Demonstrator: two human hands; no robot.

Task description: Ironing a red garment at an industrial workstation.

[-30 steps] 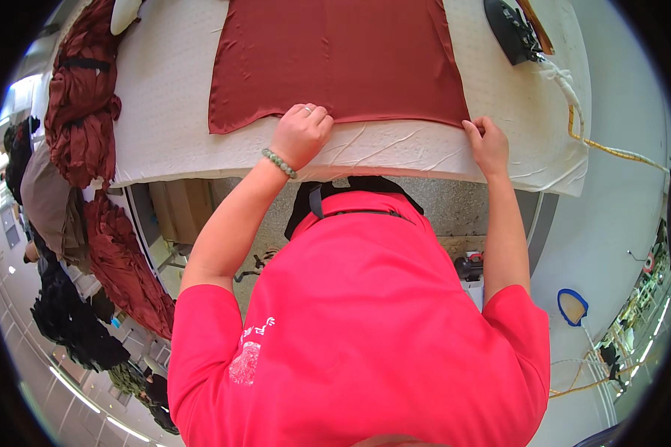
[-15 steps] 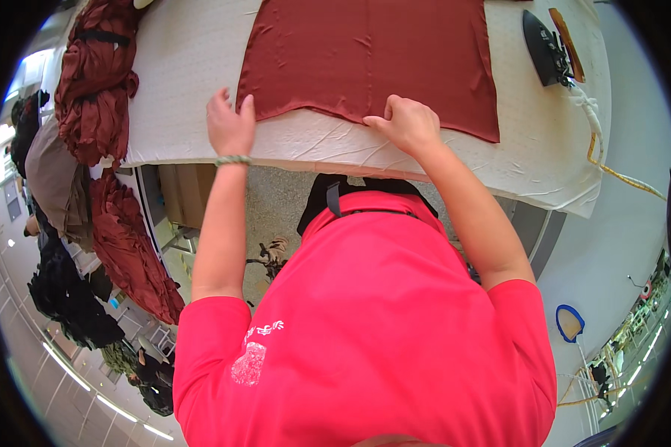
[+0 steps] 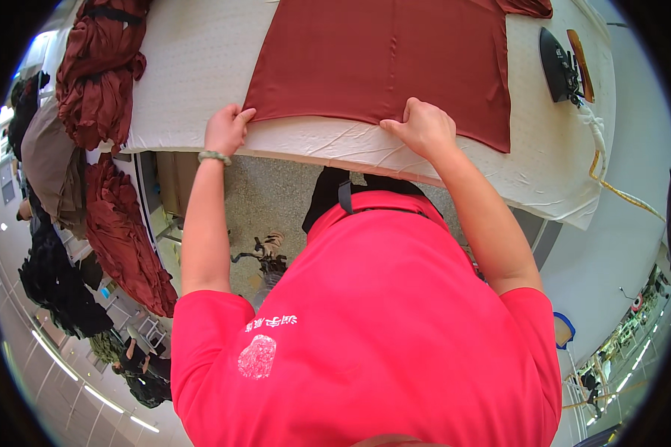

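"Head view, bench notes. Where do we place the dark-red cloth (image 3: pixel 380 67)?"

"Flat on the white padded table (image 3: pixel 194 67), near hem lying just inside the table's front edge. We see a thin puckered line running up through it, right of middle."

"And the hands?"

"Left hand (image 3: pixel 226 130): thumb and forefinger pressed together, pinching the near left corner. Right hand (image 3: pixel 425 128): thumb at the hem partway across, other fingers curled. We read a pinch on the hem there too, though those fingertips are partly hidden."

"What could go wrong, as we judge it?"

"Skewing, first. If one hand pulls harder than the other, the hem could bow or the weave drift off straight. The sheen makes us suspect a slippery fabric, so a light pinch might lose the corner."

"The near right corner lies beyond the right hand, held by nothing. Tension on the left stretch alone could leave that side slack or creased."

"Agreed. We would also mind the pucker: pressed as it lies, it might set."

"Other hazards?"

"Dark iron (image 3: pixel 558 65) on the table to the right, apart from the cloth. A tug on its hose (image 3: pixel 595 128) could drag it. On the far left, a heap of dark-red garments (image 3: pixel 97 67); a sideways sweep might catch it."
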